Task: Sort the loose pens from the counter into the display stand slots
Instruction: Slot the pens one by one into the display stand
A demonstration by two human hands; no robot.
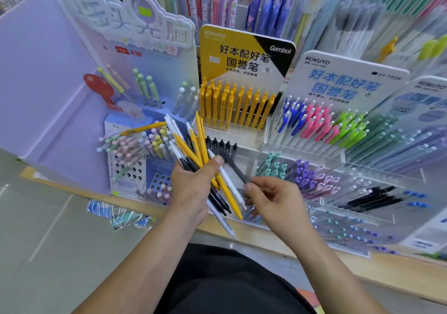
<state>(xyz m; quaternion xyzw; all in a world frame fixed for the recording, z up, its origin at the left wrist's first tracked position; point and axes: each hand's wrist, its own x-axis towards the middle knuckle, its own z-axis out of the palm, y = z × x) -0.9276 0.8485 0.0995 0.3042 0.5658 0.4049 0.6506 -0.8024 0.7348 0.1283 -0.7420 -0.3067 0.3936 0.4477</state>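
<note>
Your left hand [193, 187] grips a fanned bundle of pens [193, 149]; your right hand [273, 202] pinches one dark pen [234, 166].
The bundle sits above the worktop [387, 272], before the display stand [244, 135]; loosen that grip and pens could slide out to the floor.

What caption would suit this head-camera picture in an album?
Left hand grips a bundle of yellow, white and black pens; right hand pinches one dark pen at the display stands.

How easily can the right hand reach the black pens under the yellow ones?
Probably yes: the right hand, pinching a dark pen, hovers below the black pens; the bundle in the left hand crowds only their left end.
</note>
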